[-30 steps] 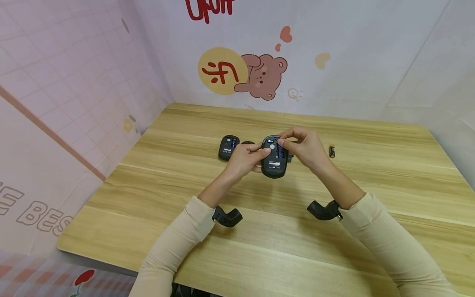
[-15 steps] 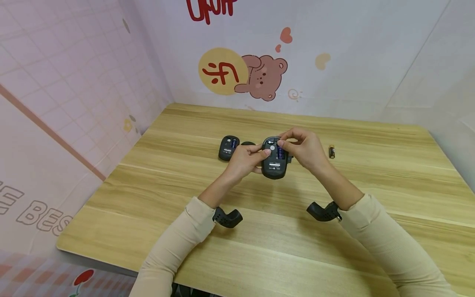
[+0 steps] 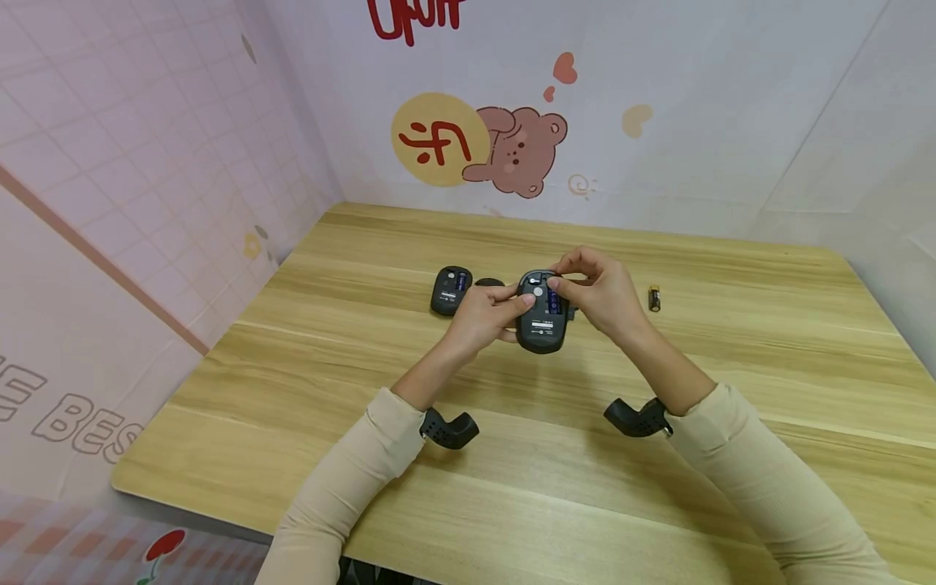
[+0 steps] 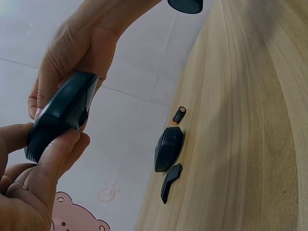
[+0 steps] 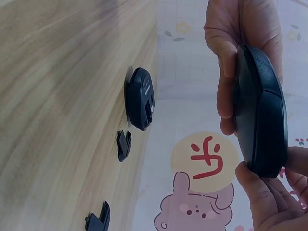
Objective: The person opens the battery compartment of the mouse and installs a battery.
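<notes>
My left hand [image 3: 483, 315] grips a black computer mouse [image 3: 542, 331] by its side, thumb on the underside, which faces the head camera. A blue battery [image 3: 553, 301] shows in its uncovered compartment. The right hand [image 3: 598, 291] pinches the mouse's top edge, its thumb at the upper end of that compartment and the other fingers partly hidden behind. In the left wrist view the mouse [image 4: 62, 113] appears edge-on between both hands; the right wrist view also shows the mouse [image 5: 260, 113] from its side.
Another upturned mouse [image 3: 451, 291], with a blue battery in it, lies left of the hands. A loose battery [image 3: 654, 299] is on the wooden table [image 3: 512, 487] at right. Black covers [image 5: 123, 146] and a rounded ridged black object [image 4: 169, 149] lie behind the hands.
</notes>
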Motion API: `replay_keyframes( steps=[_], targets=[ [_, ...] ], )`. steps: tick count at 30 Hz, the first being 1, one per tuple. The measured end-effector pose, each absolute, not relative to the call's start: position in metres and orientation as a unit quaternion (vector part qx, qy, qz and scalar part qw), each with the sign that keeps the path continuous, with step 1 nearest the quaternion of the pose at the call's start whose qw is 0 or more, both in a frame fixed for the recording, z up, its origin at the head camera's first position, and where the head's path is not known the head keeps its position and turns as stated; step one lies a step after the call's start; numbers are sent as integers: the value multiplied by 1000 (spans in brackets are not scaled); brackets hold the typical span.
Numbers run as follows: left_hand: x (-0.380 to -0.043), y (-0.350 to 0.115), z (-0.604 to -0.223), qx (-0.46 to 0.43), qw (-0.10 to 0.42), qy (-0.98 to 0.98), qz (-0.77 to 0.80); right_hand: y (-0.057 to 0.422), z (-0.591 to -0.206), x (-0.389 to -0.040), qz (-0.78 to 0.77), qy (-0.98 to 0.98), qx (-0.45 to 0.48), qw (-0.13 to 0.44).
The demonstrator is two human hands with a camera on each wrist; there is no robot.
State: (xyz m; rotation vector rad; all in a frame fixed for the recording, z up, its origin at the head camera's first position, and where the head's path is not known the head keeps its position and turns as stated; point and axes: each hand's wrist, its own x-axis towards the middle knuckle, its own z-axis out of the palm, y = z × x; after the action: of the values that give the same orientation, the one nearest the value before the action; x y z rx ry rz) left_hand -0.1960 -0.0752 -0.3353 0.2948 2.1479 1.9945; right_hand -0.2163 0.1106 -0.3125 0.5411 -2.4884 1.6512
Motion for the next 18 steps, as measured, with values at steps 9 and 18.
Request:
replay_keyframes(
  steps=[9,18],
  targets=[
    [-195,-75,-334,105,104,725,673,110,-312,-215,533,-826,171,61],
    [-196,-76,-335,117,105,720,676,109,-313,-214,532,-828,162,67]
  ],
)
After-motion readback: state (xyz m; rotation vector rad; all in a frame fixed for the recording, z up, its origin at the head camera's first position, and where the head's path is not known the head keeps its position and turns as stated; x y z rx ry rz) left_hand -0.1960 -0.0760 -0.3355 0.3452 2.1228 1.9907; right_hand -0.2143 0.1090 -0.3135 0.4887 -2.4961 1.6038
